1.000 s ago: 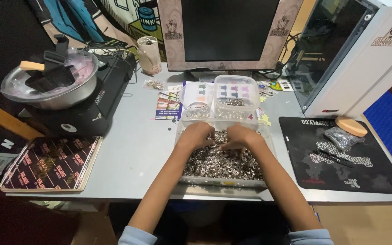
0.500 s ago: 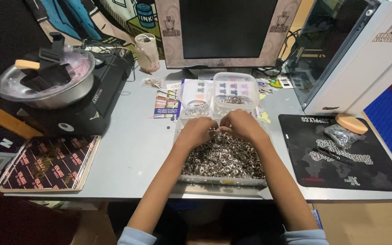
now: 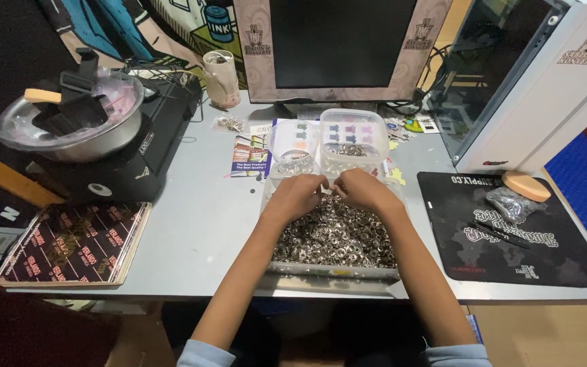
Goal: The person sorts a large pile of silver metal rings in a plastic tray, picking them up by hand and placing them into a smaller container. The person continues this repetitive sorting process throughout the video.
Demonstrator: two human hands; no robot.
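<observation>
Hovering together over a clear tray (image 3: 334,270) heaped with small silver metal rings (image 3: 334,238), the left hand (image 3: 298,197) and right hand (image 3: 363,191) meet at their fingertips near the tray's far edge; the fingers curl inward, but whether they pinch a ring cannot be told. The tray sits on a grey desk (image 3: 198,231) at its near edge. Just behind it stands a lidded clear box (image 3: 353,139), with a monitor (image 3: 341,47) further back and a black mat (image 3: 511,238) to the right.

Tray of metal rings (image 3: 334,238) before the monitor (image 3: 341,47) — pan (image 3: 69,126) left, mat (image 3: 511,231) right.
</observation>
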